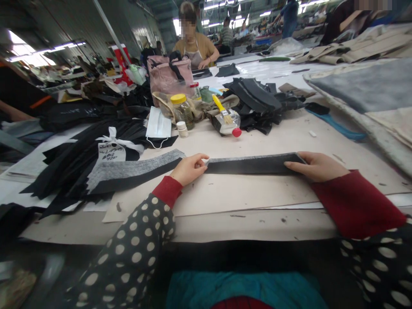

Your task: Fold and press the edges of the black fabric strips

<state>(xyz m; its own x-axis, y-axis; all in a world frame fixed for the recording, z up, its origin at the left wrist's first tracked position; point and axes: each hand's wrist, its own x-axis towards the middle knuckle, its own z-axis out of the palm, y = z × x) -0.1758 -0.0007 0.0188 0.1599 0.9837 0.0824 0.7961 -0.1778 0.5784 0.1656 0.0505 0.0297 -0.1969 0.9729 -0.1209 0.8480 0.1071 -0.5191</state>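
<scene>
A long black fabric strip (247, 166) with a grey upper edge is stretched level between my two hands, over the pale board on the table. My left hand (190, 168) pinches its left end between thumb and fingers. At the other end, my right hand (317, 166) grips the strip with the thumb in front and the fingers behind. Just left of my left hand lies another strip, black with a grey fuzzy band (138, 167). It rests against a bundle of black cloth pieces (74, 159) tied with white cloth, which carries a handwritten tag (111, 153).
Behind the strip stand a yellow-lidded jar (183, 112), a small white bottle (182, 129), a clear bottle with a red cap (227, 123) and a yellow-handled brush (222, 107). A face mask (159, 123) lies left of them. Black pieces (257, 101) are piled behind. A co-worker (195, 45) stands across the table.
</scene>
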